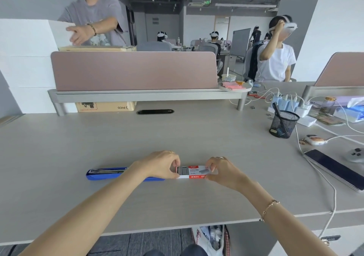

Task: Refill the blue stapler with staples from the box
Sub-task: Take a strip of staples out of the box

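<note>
The blue stapler [107, 174] lies flat on the desk, opened out long, with its metal staple channel facing up; my left forearm crosses its right part. Just right of it I hold the small red and white staple box [194, 172] between both hands. My left hand [161, 164] pinches the box's inner tray, which is slid partly out on the left and shows grey staple strips [182, 170]. My right hand [221, 170] grips the box's sleeve at its right end.
A black mesh pen cup [282, 124] stands at the right. A phone [334, 168], white cables and a power strip [291, 108] crowd the right side. A pink divider [136, 70] with a cardboard box [106, 106] below it closes the back. Other people sit or stand beyond.
</note>
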Demonstrator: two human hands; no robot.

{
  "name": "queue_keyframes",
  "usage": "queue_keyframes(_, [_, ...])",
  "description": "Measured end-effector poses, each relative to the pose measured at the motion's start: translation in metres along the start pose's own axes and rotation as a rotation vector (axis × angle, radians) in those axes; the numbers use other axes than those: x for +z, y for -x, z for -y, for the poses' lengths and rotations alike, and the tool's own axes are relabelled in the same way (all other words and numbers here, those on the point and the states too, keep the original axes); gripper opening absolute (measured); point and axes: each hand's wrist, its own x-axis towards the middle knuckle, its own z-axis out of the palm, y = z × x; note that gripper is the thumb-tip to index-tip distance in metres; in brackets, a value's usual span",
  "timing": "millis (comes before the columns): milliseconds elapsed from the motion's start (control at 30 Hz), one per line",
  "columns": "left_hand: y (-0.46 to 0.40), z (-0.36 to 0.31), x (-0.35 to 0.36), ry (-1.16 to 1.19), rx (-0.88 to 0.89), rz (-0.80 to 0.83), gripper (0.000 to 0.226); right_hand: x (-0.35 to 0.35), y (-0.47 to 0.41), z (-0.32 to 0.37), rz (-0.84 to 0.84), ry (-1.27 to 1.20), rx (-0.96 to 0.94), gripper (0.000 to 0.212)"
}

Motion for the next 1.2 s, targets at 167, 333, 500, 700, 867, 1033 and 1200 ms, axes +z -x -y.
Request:
queue_keyframes(167, [-0.001, -0.001, 0.000, 0.000, 0.007, 0.007, 0.028, 0.000, 0.000, 0.001, 0.007, 0.014, -0.002, 0.033])
queue_keyframes(333, [-0.002, -0.002, -0.003, 0.042, -0.011, 0.002, 0.033, -0.001, 0.000, 0.001, 0.014, 0.011, 0.004, 0.034])
queue_keyframes(500, [-0.001, -0.002, -0.004, 0.054, -0.024, 0.008, 0.033, 0.000, 0.000, 0.000, 0.009, -0.005, 0.000, 0.031])
queue_keyframes(700, [0.000, -0.001, -0.005, 0.161, -0.018, -0.010, 0.015, 0.001, 0.001, 0.001, 0.002, -0.014, 0.009, 0.030])
queue_keyframes(867, [0.001, -0.001, -0.006, 0.147, -0.018, -0.007, 0.015, 0.000, 0.003, 0.004, 0.012, 0.022, 0.020, 0.031])
queue_keyframes(1033, [0.006, 0.001, -0.006, 0.179, -0.058, -0.080, 0.021, -0.001, 0.005, 0.009, 0.019, 0.140, 0.039, 0.038])
queue_keyframes(1200, [0.013, 0.008, -0.006, 0.200, -0.092, -0.170, 0.020, 0.001, 0.006, 0.021, -0.060, 0.262, 0.013, 0.052])
